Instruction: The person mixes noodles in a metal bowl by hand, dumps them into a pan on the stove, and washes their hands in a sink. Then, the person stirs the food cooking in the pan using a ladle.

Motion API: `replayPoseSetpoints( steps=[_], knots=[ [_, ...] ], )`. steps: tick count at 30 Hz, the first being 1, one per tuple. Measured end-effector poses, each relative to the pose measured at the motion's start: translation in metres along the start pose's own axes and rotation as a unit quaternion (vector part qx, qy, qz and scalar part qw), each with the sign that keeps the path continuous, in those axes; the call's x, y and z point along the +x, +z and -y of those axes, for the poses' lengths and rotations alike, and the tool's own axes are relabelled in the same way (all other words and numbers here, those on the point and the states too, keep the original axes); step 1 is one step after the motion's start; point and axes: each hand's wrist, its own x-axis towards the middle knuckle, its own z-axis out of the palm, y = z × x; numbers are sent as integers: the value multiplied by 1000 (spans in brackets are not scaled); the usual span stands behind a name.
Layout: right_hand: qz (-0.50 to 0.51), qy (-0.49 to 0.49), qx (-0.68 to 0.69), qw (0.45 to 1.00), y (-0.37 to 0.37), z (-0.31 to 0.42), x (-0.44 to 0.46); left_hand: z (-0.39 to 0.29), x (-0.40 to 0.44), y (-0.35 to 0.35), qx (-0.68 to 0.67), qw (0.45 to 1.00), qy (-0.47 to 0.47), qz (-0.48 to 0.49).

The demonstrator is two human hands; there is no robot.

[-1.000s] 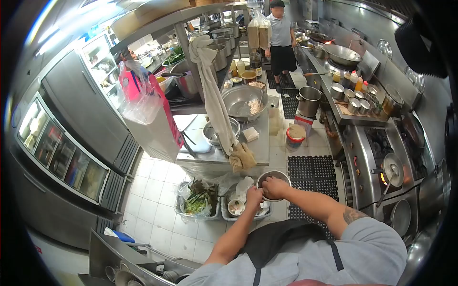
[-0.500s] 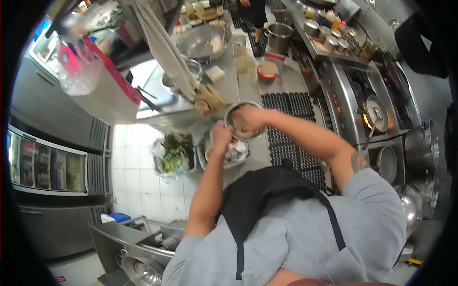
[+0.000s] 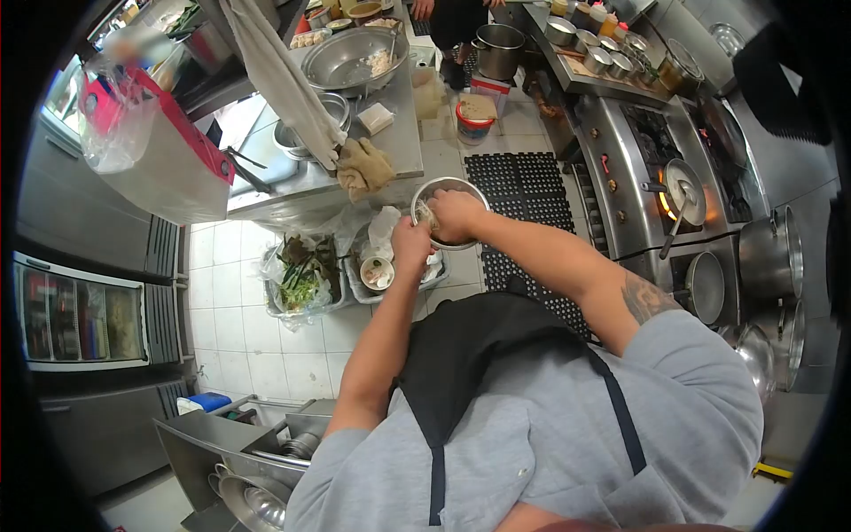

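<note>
A round metal bowl (image 3: 474, 188) is held in front of me, above the floor beside the bins. My left hand (image 3: 412, 244) is closed on the bowl's left rim. Inside the bowl is my right hand (image 3: 456, 215), its fingers bent around pale food (image 3: 426, 215) that shows only in part. Just below and left of the bowl, a grey bin (image 3: 359, 288) holds plastic and a small round container (image 3: 377, 273). Beside it, another bin (image 3: 341, 297) is lined with clear plastic and filled with green leafy scraps (image 3: 303, 279).
A steel counter (image 3: 403, 151) carries a large pan (image 3: 341, 64) and a brown cloth (image 3: 364, 168) at its corner. Black mats (image 3: 523, 182) lie on the floor. The stove (image 3: 612, 142) at right holds a pan (image 3: 685, 191) over a flame. A person (image 3: 456, 27) stands beyond a tall pot (image 3: 498, 51).
The view has tilted down and turned, so the counter and bins now sit further left and higher. My right hand stays in the bowl, and the far person shows only in part.
</note>
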Motion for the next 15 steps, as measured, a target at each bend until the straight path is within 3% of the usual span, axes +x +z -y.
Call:
replayPoseSetpoints(
  steps=[5,9,12,15],
  knots=[
    [2,26,-7,1000,8,5,9,-8,-3,-7,37,999,-14,10],
    [-5,15,-22,1000,-5,21,-3,-2,7,-24,-33,997,-47,48],
    [-20,-200,-92,975,-26,8,-9,-6,4,-32,-61,995,-71,46],
    [-7,-234,-30,972,4,-10,12,2,9,-32,-93,992,-69,41]
  ],
)
